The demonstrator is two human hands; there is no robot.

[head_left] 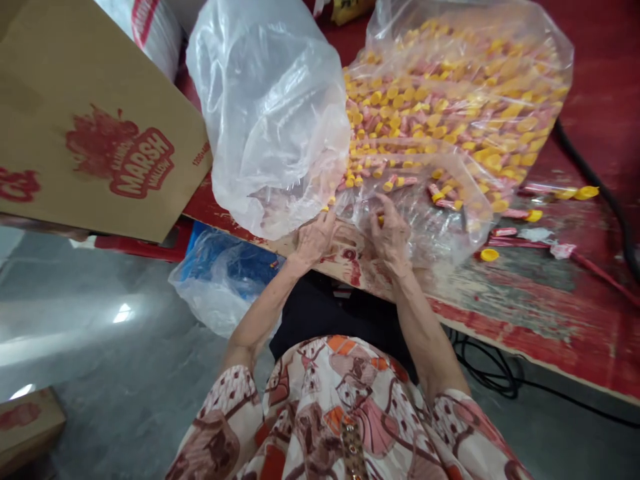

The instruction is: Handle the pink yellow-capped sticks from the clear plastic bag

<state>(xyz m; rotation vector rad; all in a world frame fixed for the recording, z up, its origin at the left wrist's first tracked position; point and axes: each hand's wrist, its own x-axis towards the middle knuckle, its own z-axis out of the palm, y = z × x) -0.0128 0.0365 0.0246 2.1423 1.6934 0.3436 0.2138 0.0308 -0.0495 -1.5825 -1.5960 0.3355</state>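
Observation:
My left hand rests at the table edge, fingers closed around a small tube with a yellow cap at their tips. A short way to its right, my right hand has its fingers curled, the index stretched further forward. Between its thumb and fingers shows a bit of yellow cap; most of that piece is hidden. Ahead lies a large clear bag holding many pink tubes with yellow caps, some spilling from its mouth. A whitish plastic bag stands in front of my left hand.
A marshmallow carton stands at left. Loose tubes, a yellow cap and scraps lie on the worn red table at right, near a black cable. Below the edge is a blue bin lined with plastic. Cables hang underneath.

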